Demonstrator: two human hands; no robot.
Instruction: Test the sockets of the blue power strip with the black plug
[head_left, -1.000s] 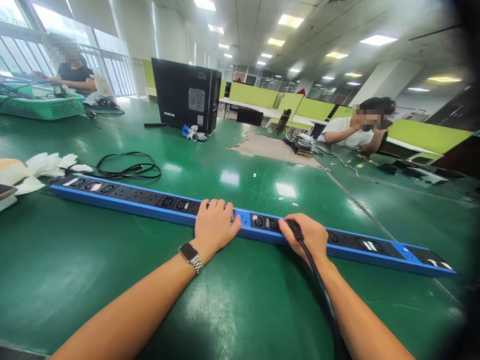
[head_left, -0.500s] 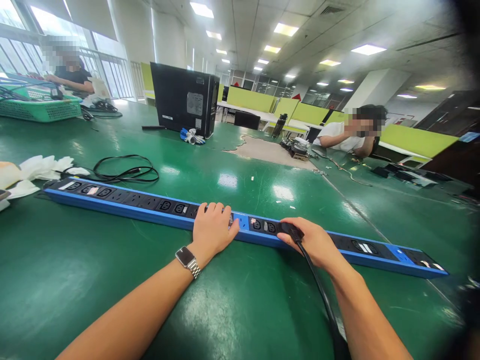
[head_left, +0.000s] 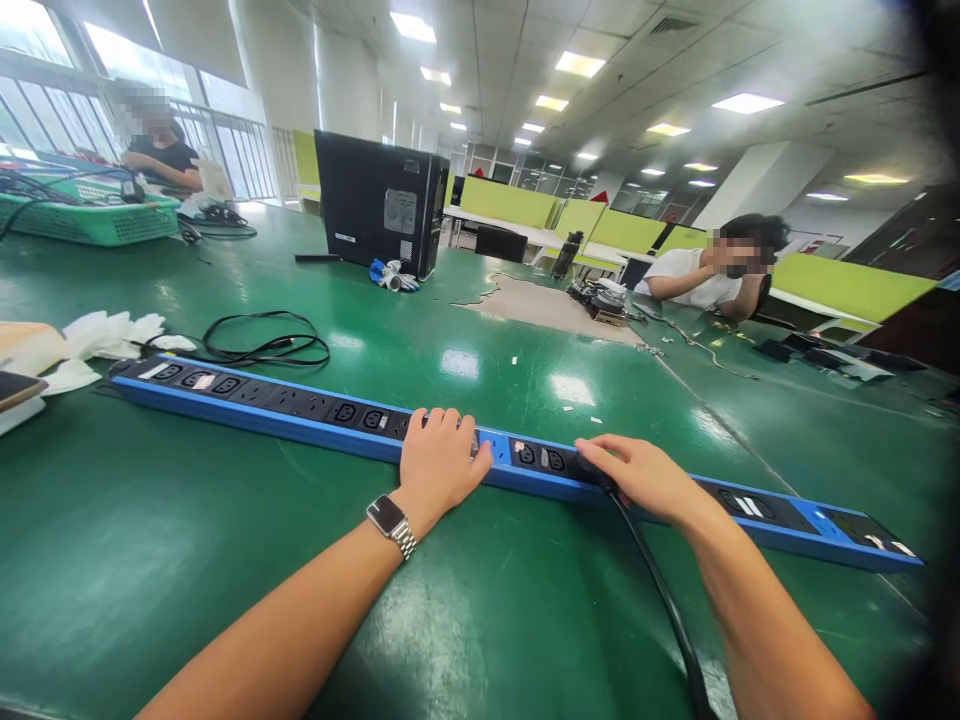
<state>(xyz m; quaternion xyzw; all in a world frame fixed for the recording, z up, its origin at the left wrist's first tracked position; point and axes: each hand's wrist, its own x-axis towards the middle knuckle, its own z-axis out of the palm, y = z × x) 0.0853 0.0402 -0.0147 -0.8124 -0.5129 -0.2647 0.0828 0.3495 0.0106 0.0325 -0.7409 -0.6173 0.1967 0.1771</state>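
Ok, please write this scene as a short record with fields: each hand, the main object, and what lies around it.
left hand: flat on the power strip, palm down
right hand: pressing on a black plug at the strip
cable: runs from the plug toward the camera
surface: green table
nearby: coiled black cord, white cloth, computer tower

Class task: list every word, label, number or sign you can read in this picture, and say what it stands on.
No text can be read.
Power strip: small white labels, too small to read.
Computer tower: grey sticker, blurred.
Wristwatch: dark face, nothing shown.
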